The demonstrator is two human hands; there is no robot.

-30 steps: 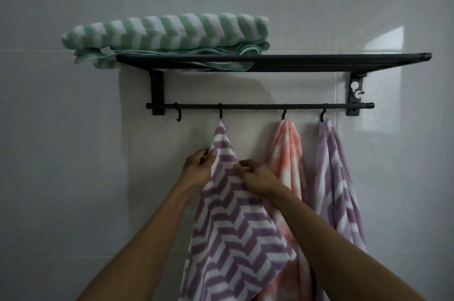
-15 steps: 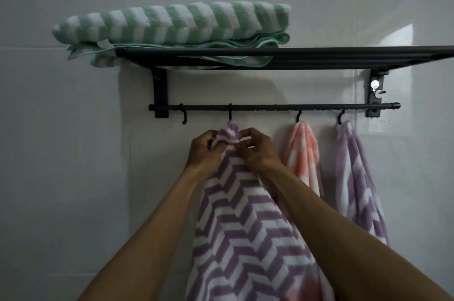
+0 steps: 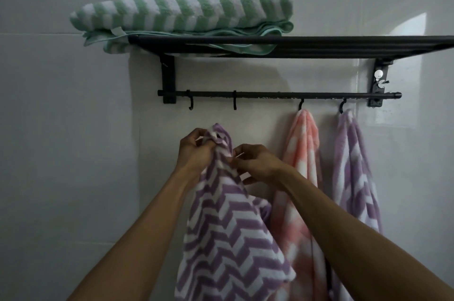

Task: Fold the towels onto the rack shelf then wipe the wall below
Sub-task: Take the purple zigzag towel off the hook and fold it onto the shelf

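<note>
Both the left hand (image 3: 194, 150) and right hand (image 3: 255, 162) pinch the purple zigzag towel (image 3: 228, 232) mid-frame, clear of its hook (image 3: 234, 104). Next, I judge: fold it, then lay it on the shelf (image 3: 344, 46) (one green towel (image 3: 181, 12) sits upper left).

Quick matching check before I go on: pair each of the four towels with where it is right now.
Towels:
1. green towel
2. pink towel
3. near purple towel
4. far purple towel

Places:
A. on the rightmost hook
B. in both hands, off its hook
C. folded on the shelf
D. on the third hook from the left

Pairs: 1-C, 2-D, 3-B, 4-A
</note>
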